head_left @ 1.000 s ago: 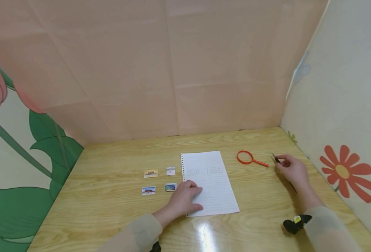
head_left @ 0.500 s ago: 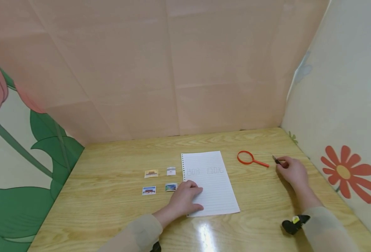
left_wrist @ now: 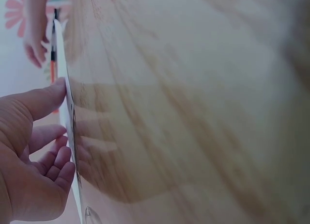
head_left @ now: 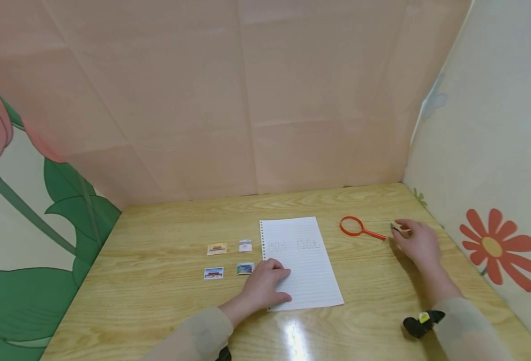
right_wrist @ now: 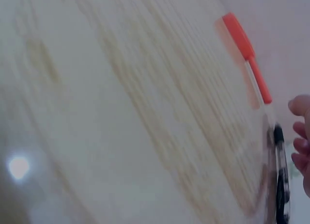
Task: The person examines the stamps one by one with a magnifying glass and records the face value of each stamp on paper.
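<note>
My left hand (head_left: 265,285) rests on the lower left part of a lined, punched sheet of paper (head_left: 308,281), fingers relaxed and thumb spread. Handwritten figures run across the sheet's upper half. Over at the right, my right hand (head_left: 419,243) hovers beside a pen (right_wrist: 282,175) with a black tip and dark parts along its barrel. In the right wrist view the pen lies on the table, with a small gap to my loosely curled fingers. The head view shows only a bit of it, since my hand covers the rest.
A red magnifying glass (head_left: 351,233) lies between paper and right hand, its handle toward that hand. Several small stamps, among them a yellow one (head_left: 217,248) and a green-blue one (head_left: 245,268), lie left of the paper. Walls bound the wooden table (head_left: 157,281) behind and at the right.
My right hand had the pen pinched in its fingers; now the fingers have parted and the pen is let go on the table. The left hand and paper have stayed put.
</note>
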Demonstrator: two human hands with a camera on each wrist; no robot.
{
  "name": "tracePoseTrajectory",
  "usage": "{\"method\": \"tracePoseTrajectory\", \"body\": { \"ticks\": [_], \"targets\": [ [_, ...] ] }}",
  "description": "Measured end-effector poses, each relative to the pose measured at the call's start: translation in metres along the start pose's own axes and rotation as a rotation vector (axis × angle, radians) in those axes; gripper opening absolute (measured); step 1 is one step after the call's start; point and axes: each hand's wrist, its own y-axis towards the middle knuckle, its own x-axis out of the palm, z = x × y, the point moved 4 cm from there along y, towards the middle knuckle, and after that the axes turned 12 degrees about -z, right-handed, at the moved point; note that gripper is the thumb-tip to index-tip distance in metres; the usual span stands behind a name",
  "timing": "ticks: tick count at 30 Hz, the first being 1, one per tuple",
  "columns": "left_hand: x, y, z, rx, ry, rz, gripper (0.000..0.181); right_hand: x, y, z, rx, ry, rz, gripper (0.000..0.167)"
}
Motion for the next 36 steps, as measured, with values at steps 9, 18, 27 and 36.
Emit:
{"method": "tracePoseTrajectory", "body": {
  "ticks": [9, 18, 27, 36],
  "targets": [
    [-0.002, 0.001, 0.001, -0.005, 0.011, -0.004, 0.059, 0.014, 0.006, -0.034, -0.170, 0.136, -0.018, 0.032],
    [-0.002, 0.002, 0.000, -0.012, -0.003, -0.010, 0.056, 0.036, 0.010, -0.038, -0.171, 0.125, -0.073, 0.034],
    [-0.003, 0.002, -0.001, 0.013, -0.001, 0.018, 0.055, 0.043, 0.011, -0.040, -0.168, 0.093, -0.084, 0.035],
    [-0.015, -0.003, -0.004, 0.002, -0.021, 0.149, 0.050, 0.048, 0.010, -0.037, -0.133, 0.068, -0.045, 0.028]
  ]
}}
